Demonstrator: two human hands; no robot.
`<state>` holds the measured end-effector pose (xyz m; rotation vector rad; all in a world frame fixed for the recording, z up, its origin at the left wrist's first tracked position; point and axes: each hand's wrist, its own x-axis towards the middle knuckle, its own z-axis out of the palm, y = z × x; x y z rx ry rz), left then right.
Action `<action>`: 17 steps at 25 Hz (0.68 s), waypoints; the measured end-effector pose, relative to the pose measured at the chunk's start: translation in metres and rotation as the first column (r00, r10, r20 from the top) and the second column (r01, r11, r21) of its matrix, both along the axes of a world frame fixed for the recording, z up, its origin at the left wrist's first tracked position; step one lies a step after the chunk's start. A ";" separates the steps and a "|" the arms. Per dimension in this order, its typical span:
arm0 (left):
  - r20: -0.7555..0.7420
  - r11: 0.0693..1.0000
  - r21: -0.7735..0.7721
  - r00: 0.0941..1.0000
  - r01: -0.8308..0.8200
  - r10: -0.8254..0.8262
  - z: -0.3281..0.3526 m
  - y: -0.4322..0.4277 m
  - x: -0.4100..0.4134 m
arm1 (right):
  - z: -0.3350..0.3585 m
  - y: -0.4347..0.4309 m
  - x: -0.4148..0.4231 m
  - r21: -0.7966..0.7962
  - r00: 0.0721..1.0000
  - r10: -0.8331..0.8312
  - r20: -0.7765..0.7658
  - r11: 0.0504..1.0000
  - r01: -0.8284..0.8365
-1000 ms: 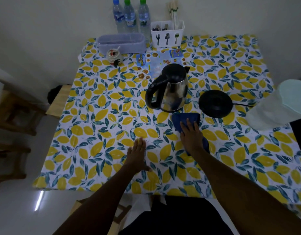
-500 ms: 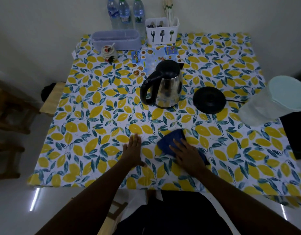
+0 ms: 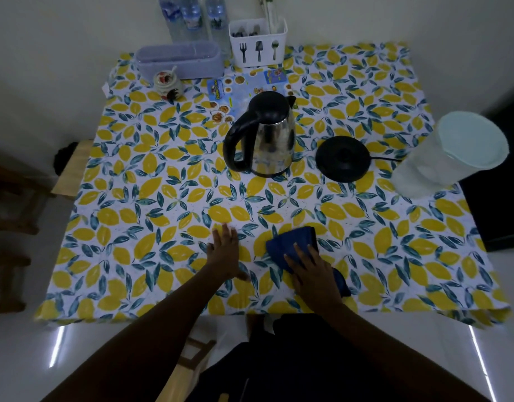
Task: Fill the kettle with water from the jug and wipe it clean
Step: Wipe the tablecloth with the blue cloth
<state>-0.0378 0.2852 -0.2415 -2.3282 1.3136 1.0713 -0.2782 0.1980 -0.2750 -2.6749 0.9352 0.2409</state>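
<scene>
Right hand (image 3: 313, 271) lies flat, palm down, fingers spread, on a dark blue cloth (image 3: 293, 245). Not clenched, not pinching: it presses the cloth onto the tabletop (image 3: 163, 198) rather than gripping it. Cloth is folded; its far end sticks out past the fingertips, a further bit shows on the outer side of the wrist. Position: near the front edge of the tabletop, slightly right of middle.

Left hand (image 3: 225, 253) is released, holding nothing, palm down and flat on the lemon-print covering, fingers together and pointing away from the person, thumb out toward the cloth. It sits just beside the cloth, apart from it.

Kettle (image 3: 267, 137), steel body with black lid and black handle, stands upright around the middle of the tabletop, well apart from both hands, lid shut. Handle faces the left edge, spout toward the back edge. It stands off its black round base (image 3: 342, 158), which lies just beside it on the right-edge side, cord trailing further right.

Jug (image 3: 453, 155), translucent with a pale lid on, stands at the right edge, beyond the base.

Along the back edge: water bottles (image 3: 192, 18), white cutlery holder (image 3: 257, 42), a lidded grey box (image 3: 179, 60), a small jar (image 3: 167, 85).
</scene>
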 end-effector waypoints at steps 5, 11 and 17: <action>0.031 1.000 0.024 0.999 0.009 -0.009 -0.001 -0.001 -0.004 | 0.005 -0.064 -0.035 0.004 0.969 -0.238 0.073 0.971 0.238; 0.047 0.999 0.049 0.999 -0.006 0.004 -0.006 -0.003 -0.005 | 0.017 -0.054 -0.013 0.011 0.888 -0.460 0.018 0.888 0.460; 0.036 0.999 0.047 0.999 -0.021 0.019 -0.008 -0.005 -0.005 | 0.008 0.023 -0.019 0.059 0.991 -0.131 -0.006 0.990 0.131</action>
